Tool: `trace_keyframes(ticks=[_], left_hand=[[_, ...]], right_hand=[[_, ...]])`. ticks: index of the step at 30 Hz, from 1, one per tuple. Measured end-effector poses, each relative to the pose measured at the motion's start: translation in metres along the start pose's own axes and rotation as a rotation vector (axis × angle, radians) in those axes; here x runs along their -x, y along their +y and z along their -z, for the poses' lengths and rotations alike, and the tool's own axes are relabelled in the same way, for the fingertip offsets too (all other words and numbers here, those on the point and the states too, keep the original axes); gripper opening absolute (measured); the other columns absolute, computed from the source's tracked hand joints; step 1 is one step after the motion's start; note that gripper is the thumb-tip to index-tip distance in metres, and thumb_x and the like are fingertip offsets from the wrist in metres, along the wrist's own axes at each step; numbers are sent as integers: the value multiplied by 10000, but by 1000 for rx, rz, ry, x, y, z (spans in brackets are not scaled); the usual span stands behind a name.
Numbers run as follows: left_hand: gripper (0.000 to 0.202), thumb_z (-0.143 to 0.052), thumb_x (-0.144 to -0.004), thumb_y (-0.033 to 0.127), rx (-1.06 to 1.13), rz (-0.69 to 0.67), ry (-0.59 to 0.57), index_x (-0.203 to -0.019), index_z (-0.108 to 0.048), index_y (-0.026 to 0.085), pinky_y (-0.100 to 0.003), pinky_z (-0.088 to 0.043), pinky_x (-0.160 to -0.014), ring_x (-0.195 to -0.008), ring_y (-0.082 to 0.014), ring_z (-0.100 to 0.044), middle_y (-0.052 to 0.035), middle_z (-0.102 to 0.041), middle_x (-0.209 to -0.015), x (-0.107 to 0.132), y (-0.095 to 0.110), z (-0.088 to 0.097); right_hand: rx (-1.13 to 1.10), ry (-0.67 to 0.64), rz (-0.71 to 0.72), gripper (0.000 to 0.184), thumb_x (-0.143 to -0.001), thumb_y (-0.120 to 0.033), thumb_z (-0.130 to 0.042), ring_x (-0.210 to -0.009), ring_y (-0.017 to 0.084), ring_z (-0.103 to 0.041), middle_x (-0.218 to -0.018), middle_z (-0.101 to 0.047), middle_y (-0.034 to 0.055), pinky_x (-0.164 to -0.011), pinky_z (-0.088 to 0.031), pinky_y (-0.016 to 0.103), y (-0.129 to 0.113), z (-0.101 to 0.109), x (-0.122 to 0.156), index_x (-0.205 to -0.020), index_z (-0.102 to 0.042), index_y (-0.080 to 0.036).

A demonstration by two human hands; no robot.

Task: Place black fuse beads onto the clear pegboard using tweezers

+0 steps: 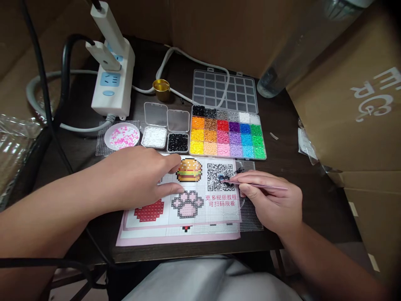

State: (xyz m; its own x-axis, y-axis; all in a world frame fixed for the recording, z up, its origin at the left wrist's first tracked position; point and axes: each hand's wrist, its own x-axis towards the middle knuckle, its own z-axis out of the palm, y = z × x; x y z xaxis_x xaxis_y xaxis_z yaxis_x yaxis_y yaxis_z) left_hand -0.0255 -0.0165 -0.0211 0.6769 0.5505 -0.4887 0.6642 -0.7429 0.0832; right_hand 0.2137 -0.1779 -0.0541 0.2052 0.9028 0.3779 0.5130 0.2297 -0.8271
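In the head view my right hand (275, 200) grips a pair of pink tweezers (263, 185), their tips pointing left over the printed QR code (214, 171). Small black beads (230, 179) sit around the tips, on a clear pegboard (252, 217) that overlaps the sheets. My left hand (147, 175) lies palm down across the pattern sheet (184, 221), thumb and index finger apart, holding nothing. Its fingertips are beside the printed hamburger (189, 170) and the pink paw print (188, 205). Part of a red printed shape (149, 210) shows below this hand.
Behind the sheets stand a sorted bead box (228, 156), small boxes of white beads (154, 137) and black beads (178, 142), and a dish of pink beads (122, 136). A power strip (114, 83), a gold cup (161, 88), a bottle (272, 81) and cardboard walls (354, 138) surround them.
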Motion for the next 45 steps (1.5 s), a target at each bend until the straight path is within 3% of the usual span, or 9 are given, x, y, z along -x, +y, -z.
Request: trace_keyframes(ticks=[14, 32, 45], left_hand=[[459, -572, -837, 682, 23, -33, 60, -1072, -698, 308, -383, -325, -546, -615, -282, -619, -88, -719, -704, -1, -3, -3], [485, -554, -847, 704, -2, -29, 39, -1088, -710, 313, -384, -341, -559, -637, -281, -644, -100, -751, -721, 0, -2, -2], [529, -524, -871, 726, -14, -39, 20, -1091, -701, 278, -386, -302, -543, -619, -293, -627, -94, -704, -699, 2, -1, -1]], right_hand=[[4, -26, 0, 263, -905, -60, -734, -776, 210, -848, -886, -871, 24, -704, -721, 296, 1, 0, 0, -920, -888, -273], [15, -11, -48, 259, -916, -90, -740, -804, 221, -851, -922, -872, 9, -715, -737, 319, 1, 3, 2, -928, -881, -307], [-13, 9, -68, 312, -908, -44, -757, -857, 145, -843, -961, -873, -47, -805, -698, 217, 3, 3, 8, -885, -872, -333]])
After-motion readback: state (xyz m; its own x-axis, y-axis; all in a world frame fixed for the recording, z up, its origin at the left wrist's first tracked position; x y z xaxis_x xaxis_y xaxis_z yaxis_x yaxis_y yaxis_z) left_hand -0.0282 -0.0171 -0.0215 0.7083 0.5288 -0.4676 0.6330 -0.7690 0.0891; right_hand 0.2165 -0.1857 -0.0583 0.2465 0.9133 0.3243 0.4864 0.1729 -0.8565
